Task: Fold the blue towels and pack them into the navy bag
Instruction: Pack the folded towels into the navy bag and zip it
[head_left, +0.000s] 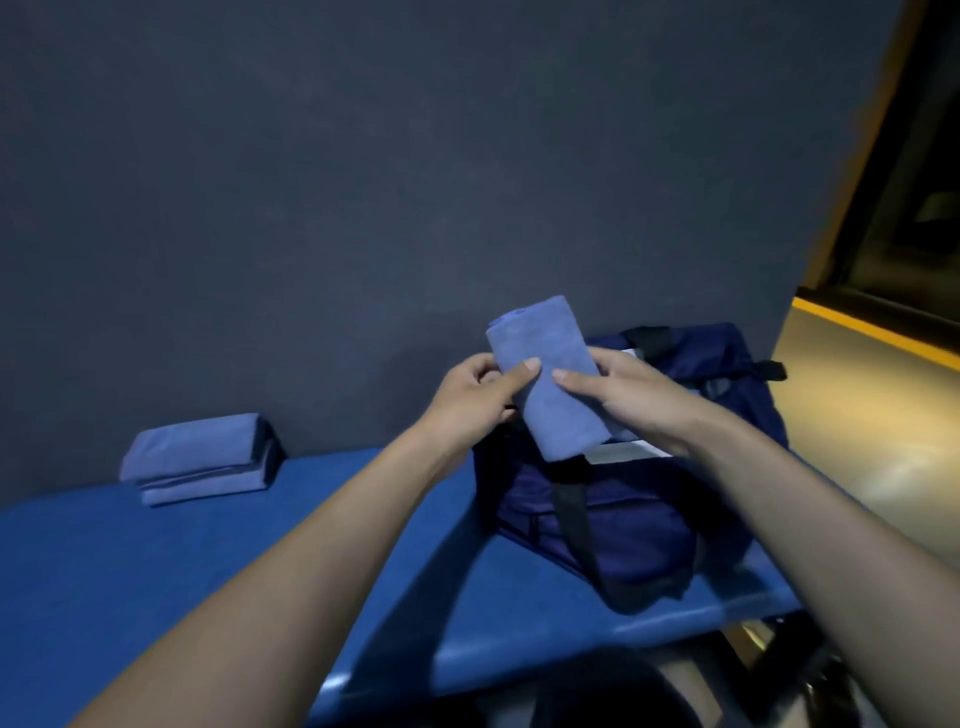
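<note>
A folded blue towel (545, 374) is held up in the air over the open mouth of the navy bag (644, 525). My left hand (478, 395) grips its left edge, thumb across the front. My right hand (628, 400) grips its right side, thumb on the front and fingers behind. The bag stands on the blue table (218, 561) at the right, with black straps and a pale lining showing at its opening. A stack of folded blue towels (200, 460) lies at the back left of the table against the wall.
A dark grey wall (363, 182) rises right behind the table. The table's right end stops just past the bag, with lit floor (872, 431) beyond. Dark objects sit below the table's front edge.
</note>
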